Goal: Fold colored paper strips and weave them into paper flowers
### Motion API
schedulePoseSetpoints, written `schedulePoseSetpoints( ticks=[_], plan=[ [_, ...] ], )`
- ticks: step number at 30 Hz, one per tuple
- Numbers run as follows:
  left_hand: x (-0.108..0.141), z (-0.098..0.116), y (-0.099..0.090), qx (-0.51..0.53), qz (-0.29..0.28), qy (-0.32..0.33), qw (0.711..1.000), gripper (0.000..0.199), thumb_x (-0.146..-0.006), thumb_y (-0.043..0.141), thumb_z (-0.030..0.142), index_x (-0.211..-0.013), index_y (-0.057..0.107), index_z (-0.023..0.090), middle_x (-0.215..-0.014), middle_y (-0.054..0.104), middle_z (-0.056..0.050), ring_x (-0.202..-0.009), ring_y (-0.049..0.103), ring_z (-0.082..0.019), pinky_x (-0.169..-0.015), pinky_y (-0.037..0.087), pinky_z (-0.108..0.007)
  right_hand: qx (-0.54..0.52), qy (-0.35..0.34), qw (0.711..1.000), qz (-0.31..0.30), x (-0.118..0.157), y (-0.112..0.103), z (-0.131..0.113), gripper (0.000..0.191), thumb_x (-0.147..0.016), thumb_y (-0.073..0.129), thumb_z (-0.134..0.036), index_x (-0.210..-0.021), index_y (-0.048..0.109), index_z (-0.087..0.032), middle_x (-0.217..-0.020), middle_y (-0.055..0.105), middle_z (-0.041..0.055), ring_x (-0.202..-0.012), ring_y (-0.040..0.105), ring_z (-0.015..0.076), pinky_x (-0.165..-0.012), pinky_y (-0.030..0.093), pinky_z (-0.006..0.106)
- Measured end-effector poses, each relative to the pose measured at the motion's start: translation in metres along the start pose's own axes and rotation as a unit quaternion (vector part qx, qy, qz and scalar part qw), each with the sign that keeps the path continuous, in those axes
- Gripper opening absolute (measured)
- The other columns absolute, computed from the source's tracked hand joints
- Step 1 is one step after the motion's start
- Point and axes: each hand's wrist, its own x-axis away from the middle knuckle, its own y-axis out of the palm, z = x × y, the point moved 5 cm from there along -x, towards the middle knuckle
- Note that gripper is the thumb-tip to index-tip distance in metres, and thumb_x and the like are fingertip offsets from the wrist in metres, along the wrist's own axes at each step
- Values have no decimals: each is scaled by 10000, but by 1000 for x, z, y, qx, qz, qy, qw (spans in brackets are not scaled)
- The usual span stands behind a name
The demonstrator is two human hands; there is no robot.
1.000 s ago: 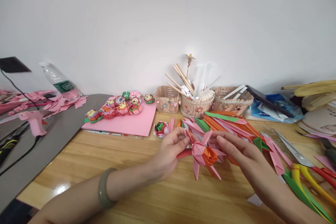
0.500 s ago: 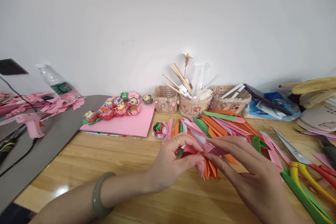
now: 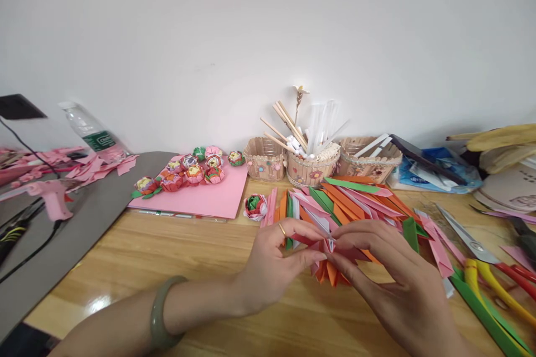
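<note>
Between both hands is a folded pink paper piece (image 3: 325, 245), its creased middle showing between the fingertips. My left hand (image 3: 278, 262), with a ring on one finger, pinches its left side between thumb and index finger. On its right side, my right hand (image 3: 391, 273) is closed with thumb and fingers. The fingers partly hide the paper. Below and behind the hands lie orange folded strips (image 3: 329, 273). A heap of folded paper strips (image 3: 347, 203) in orange, pink, green and lilac spreads just beyond the hands. A finished paper flower (image 3: 255, 207) sits left of the heap.
Scissors (image 3: 477, 245) lie at the right over green paper. Three wooden baskets (image 3: 312, 173) stand along the wall, holding sticks and clear tubes. Several paper flowers (image 3: 193, 174) rest on a pink sheet (image 3: 218, 201). A pink glue gun (image 3: 54, 199) and a bottle (image 3: 96, 134) are at the left.
The pink paper has been turned between my fingers, so its folded centre now faces up. Both hands have stayed in nearly the same spot.
</note>
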Motion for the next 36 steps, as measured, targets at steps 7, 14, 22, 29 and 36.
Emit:
schedulePoseSetpoints(
  ticks=[7, 14, 22, 29, 36],
  plan=[
    [-1, 9, -1, -51, -15, 62, 997, 99, -743, 624, 151, -841, 616, 161, -827, 654, -44, -793, 597, -125, -740, 468, -234, -56, 29, 998, -26, 2, 1, 5, 82, -762, 606, -181, -748, 549, -239, -759, 605, 21, -741, 574, 174, -620, 474, 290],
    [0, 13, -3, -90, -1, 96, 991, 106, -761, 600, 148, -855, 649, 156, -800, 649, -64, -757, 598, -138, -694, 482, -251, -107, 84, 989, -60, 0, 5, 10, 134, -787, 575, -233, -660, 533, -226, -708, 595, 10, -688, 567, 157, -593, 460, 261],
    [0, 17, -5, -89, 33, 183, 978, 20, -733, 633, 142, -744, 622, 130, -717, 621, -58, -690, 596, -135, -635, 491, -254, -132, 98, 983, -79, -1, 9, 14, 164, -801, 561, -271, -654, 509, -220, -673, 578, -5, -652, 556, 144, -583, 444, 250],
    [-2, 16, -6, -99, 41, 209, 972, 51, -715, 650, 132, -687, 609, 125, -686, 607, -48, -655, 584, -119, -599, 476, -230, -141, 93, 982, -88, -1, 11, 13, 184, -807, 559, -253, -643, 484, -219, -644, 556, -20, -612, 531, 126, -555, 432, 232],
    [-11, 7, -3, -37, -133, 52, 989, 72, -712, 640, 154, -686, 582, 120, -703, 580, -35, -661, 537, -105, -606, 436, -220, -170, 88, 966, -174, 2, 17, 14, 88, -812, 557, -228, -725, 550, -219, -712, 586, -8, -653, 550, 126, -583, 439, 239]
  ],
)
